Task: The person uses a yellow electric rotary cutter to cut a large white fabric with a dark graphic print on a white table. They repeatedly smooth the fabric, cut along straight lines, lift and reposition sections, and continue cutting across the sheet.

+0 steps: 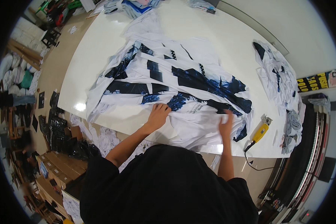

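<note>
A large sheet of thin white fabric (198, 125) with dark blue printed panels (190, 79) lies wrinkled across the white table in front of me. My left hand (160, 113) is at its near edge, fingers bent together over the cloth beside a blue leafy print. Farther right, my right hand (226, 123) is over the same fabric, its thumb apart from the fingers. Motion smears that hand, so its grip is unclear. To the right of it, a yellow handheld electric cutter (262, 129) rests on the table with its dark cord trailing off the edge.
The white table (84, 71) has a rounded left edge. White and dark fabric pieces (278, 76) are heaped at its right, with grey bundles (293, 125) nearer. Blue-grey cloth (132, 8) is piled at the far side. Cardboard boxes (59, 168) and black plastic-wrapped bundles (59, 130) sit at lower left.
</note>
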A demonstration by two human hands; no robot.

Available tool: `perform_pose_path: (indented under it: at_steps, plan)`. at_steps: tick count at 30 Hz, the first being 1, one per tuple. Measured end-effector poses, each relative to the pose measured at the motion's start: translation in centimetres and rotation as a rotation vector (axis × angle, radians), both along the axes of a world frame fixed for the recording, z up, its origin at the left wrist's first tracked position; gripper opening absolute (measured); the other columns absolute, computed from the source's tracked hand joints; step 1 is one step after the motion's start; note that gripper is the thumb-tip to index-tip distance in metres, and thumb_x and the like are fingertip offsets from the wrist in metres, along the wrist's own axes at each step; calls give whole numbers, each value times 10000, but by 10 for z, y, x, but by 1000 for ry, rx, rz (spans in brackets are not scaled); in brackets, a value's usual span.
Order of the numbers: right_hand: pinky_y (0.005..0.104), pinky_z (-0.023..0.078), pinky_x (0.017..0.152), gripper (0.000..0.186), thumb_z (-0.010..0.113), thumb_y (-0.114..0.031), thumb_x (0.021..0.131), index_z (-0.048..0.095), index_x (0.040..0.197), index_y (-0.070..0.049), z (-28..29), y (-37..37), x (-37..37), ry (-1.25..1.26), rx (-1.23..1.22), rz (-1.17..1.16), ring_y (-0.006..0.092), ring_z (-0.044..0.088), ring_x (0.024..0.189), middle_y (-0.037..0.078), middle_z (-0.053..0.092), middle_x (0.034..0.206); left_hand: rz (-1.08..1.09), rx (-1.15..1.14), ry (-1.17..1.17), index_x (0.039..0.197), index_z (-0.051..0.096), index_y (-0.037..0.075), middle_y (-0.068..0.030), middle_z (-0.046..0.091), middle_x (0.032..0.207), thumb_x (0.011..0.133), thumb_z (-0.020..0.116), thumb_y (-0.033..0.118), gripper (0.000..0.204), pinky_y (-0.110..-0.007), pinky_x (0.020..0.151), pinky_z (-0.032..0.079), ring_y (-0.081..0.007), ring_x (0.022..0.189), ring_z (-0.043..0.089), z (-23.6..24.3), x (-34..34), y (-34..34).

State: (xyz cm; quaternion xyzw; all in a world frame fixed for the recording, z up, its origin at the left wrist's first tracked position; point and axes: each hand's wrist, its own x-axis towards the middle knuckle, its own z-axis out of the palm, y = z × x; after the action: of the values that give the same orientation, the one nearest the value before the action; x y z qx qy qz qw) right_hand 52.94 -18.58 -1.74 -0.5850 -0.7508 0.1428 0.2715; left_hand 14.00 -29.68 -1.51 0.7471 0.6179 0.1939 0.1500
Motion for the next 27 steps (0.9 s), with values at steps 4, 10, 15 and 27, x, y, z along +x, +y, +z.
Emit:
perform_pose_path:
  at_steps: [4,10,15,27]
  plan:
    - [505,341,1139,851,846,-324,779,438,1463,-25,33,-71,-140,230,-187,529,424,451,1368,258,488,1454,127,-163,-365,1120,537,70,-202,697,934,871,669,150,293,-538,732,492,-413,854,676,47,30,19]
    - [416,436,1007,406,666,-7,741,633,1146,-20,68,-25,-115,343,-173,82,361,614,1121,175,664,1130,-148,-206,-308,1164,540,70,-187,711,853,827,684,144,374,-497,676,543,-393,787,704,172,44,9]
    - [371,500,823,293,539,10,707,649,978,-5,260,-5,-6,165,287,37,286,651,890,127,663,875,402,135,-136,1243,577,81,-134,706,967,825,650,132,427,-424,745,551,-318,881,698,100,-93,26]
    - [380,498,871,484,499,-400,966,610,1239,-16,352,166,299,55,398,-576,269,656,1007,136,658,1142,847,233,432,1153,680,23,-230,715,1103,878,620,303,397,-443,850,541,-347,1013,709,304,-419,29]
